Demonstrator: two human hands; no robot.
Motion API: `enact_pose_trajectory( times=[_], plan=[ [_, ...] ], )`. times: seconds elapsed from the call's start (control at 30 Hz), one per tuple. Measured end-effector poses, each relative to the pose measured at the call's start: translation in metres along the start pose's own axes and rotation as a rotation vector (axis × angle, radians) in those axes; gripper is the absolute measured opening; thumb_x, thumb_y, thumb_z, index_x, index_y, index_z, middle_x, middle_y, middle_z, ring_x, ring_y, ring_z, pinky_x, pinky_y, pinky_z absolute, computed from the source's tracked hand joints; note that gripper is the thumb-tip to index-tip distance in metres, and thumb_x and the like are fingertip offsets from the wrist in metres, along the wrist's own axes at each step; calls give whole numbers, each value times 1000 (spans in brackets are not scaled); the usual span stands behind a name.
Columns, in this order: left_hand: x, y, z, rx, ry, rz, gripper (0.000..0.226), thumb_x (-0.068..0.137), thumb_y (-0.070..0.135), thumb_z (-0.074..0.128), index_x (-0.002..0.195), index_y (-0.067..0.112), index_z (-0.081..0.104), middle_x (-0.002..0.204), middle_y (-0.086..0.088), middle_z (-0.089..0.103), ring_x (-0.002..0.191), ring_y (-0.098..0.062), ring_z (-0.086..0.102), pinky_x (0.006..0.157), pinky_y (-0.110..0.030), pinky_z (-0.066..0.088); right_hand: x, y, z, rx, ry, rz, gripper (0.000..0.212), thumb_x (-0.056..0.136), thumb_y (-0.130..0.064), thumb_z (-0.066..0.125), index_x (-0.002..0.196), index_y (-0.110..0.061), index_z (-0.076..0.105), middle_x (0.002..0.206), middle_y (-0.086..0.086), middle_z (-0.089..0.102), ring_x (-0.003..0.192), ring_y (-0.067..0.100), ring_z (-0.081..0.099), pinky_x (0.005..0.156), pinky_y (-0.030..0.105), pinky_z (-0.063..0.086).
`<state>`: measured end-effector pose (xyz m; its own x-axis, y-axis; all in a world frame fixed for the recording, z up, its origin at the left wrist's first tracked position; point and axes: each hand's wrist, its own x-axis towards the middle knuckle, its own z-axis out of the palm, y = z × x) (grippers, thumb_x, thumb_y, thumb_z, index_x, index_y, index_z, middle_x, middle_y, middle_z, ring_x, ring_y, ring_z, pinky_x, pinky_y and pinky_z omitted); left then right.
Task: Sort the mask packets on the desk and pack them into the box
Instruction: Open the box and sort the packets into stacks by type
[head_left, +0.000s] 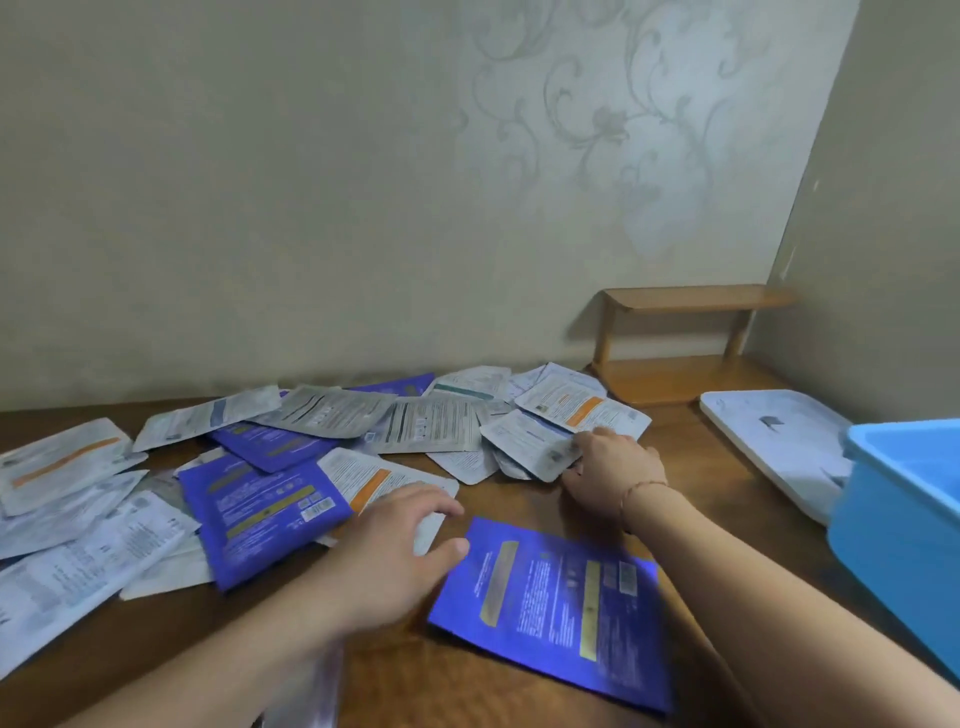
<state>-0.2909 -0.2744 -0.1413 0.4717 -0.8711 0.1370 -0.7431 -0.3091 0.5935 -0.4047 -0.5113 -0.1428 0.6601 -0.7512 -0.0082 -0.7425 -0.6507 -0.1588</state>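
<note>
Two hands sort a spread of mask packets on a wooden desk (691, 467).

Seen from the head: the left hand (395, 545) lies flat with fingers spread, thumb touching a lone blue packet (550, 603), apparently set apart to start a colour group. The right hand (613, 462) curls its fingers onto a white packet (530, 447) at the pile's edge. The blue box (904, 525) waits at the right.

Our white and purple mask packets (291, 467) strewn flat across the surface (691, 467), one purple packet (556, 608) apart, blue box (904, 530) at right
</note>
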Motion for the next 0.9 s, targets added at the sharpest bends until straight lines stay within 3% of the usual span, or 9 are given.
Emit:
enact_pose_trajectory(
  times=[0.1, 0.17, 0.27, 0.37, 0.47, 0.6, 0.7, 0.8, 0.9],
  plan=[
    [48, 16, 18, 129, -88, 51, 41, 93, 40, 61, 132, 27, 55, 130, 19, 46, 126, -2, 43, 96, -13, 29, -2, 20, 5, -24, -10, -1, 41, 90, -53, 33, 125, -40, 50, 135, -8, 50, 121, 22, 50, 100, 54, 29],
    [76, 22, 33, 167, -68, 84, 50, 94, 40, 59, 140, 25, 49, 147, 9, 41, 139, -11, 35, 107, -18, 26, -11, 35, 5, -63, 0, 22, 43, 92, -55, 28, 129, -44, 47, 137, -9, 48, 125, 20, 48, 101, 57, 24],
    [106, 30, 51, 283, -114, 100, 69, 94, 50, 54, 153, 28, 26, 164, 1, 14, 150, -16, 11, 120, -30, 10, -32, 55, 2, -83, 16, 43, 40, 96, -47, 27, 130, -42, 47, 136, -11, 49, 127, 16, 47, 102, 55, 28],
    [125, 29, 58, 432, -265, 114, 84, 90, 67, 45, 156, 36, 3, 165, 4, -5, 151, -17, -3, 121, -49, 3, -60, 63, -3, -137, 3, 56, 37, 97, -40, 29, 128, -39, 49, 134, -13, 50, 126, 14, 48, 106, 54, 29],
    [131, 18, 52, 588, -354, 116, 78, 90, 72, 36, 155, 40, 6, 165, 9, -3, 151, -13, -3, 119, -56, 1, -83, 64, -11, -224, -74, 102, 38, 92, -27, 31, 122, -36, 51, 126, -12, 53, 120, 13, 53, 106, 55, 25],
    [114, -1, 29, 684, -351, 152, 74, 90, 74, 32, 154, 41, 14, 164, 10, 2, 151, -12, 4, 120, -51, 1, -99, 56, -29, -327, -179, 123, 24, 94, -23, 38, 111, -34, 49, 124, -8, 52, 121, 15, 52, 105, 52, 29],
    [89, -26, 3, 653, -363, 129, 86, 75, 85, 16, 151, 47, 19, 163, 15, 4, 150, -5, 5, 119, -45, -2, -93, 37, -41, -377, -59, 76, 22, 95, -32, 45, 116, -34, 49, 123, -6, 53, 119, 18, 50, 101, 46, 37],
    [68, -45, -20, 557, -368, 44, 90, 64, 87, 12, 147, 54, 22, 162, 19, 5, 148, 0, 5, 118, -44, -7, -65, 6, -33, -151, 130, -132, 26, 92, -38, 48, 116, -29, 54, 121, -6, 57, 114, 19, 55, 93, 36, 44],
    [53, -54, -33, 519, -374, 0, 84, 64, 85, 15, 144, 60, 21, 163, 16, 1, 149, -1, 3, 117, -48, -14, -17, -31, -11, 71, 61, -145, 49, 85, -56, 52, 122, -24, 55, 128, -2, 58, 120, 24, 53, 96, 40, 46]
  ],
)
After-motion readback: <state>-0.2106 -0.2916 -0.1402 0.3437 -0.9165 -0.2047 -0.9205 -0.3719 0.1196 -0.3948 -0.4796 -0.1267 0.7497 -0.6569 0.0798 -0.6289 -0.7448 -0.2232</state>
